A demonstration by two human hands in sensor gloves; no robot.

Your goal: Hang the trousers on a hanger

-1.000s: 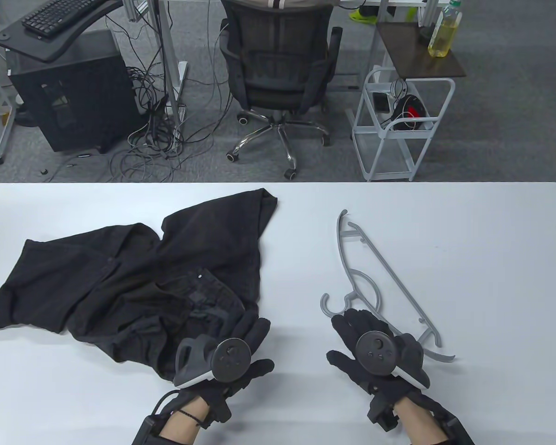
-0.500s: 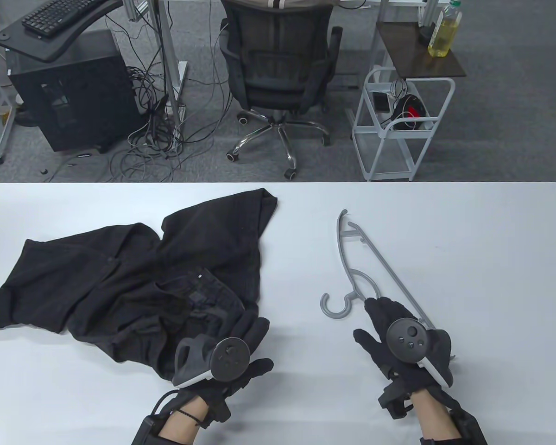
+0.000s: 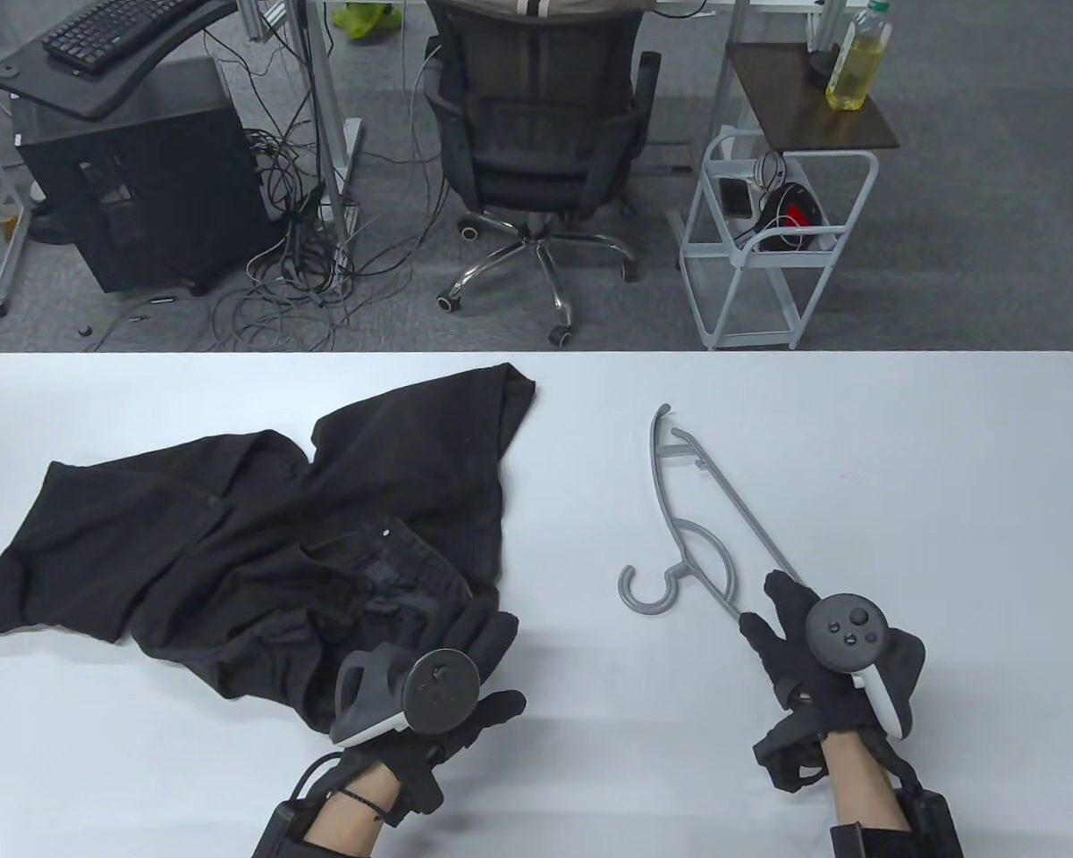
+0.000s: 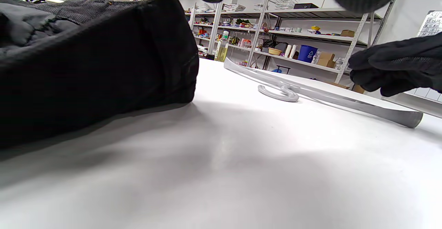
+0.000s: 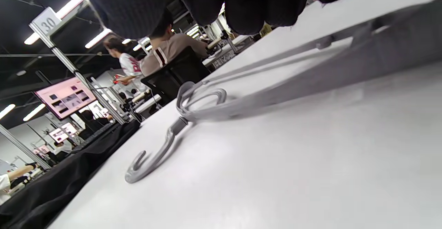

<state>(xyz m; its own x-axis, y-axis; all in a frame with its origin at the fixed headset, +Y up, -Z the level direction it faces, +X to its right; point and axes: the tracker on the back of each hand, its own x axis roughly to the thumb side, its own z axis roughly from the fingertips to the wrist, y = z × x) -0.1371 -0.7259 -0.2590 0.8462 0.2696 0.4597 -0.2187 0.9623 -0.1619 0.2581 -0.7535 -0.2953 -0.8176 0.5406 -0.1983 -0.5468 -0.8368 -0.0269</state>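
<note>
Looks like we're at the grab-the-hanger step. The grey hanger [image 3: 706, 527] lies flat on the white table [image 3: 948, 465], well right of the black trousers [image 3: 259, 536]. Right hand [image 3: 827, 661] covers the hanger's near arm; can't tell if it's gripping. Left hand [image 3: 447, 679] rests on the trousers, fingers loose. Next up: a firm grip, then lift

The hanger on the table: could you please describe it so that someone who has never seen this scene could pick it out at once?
Start from the white table and look at its right half, away from the crumpled black trousers on the left. There a grey plastic hanger lies flat and slanted, its open hook pointing towards the trousers, its near end under the right hand. It is the only pale, thin, rigid thing there.
</note>
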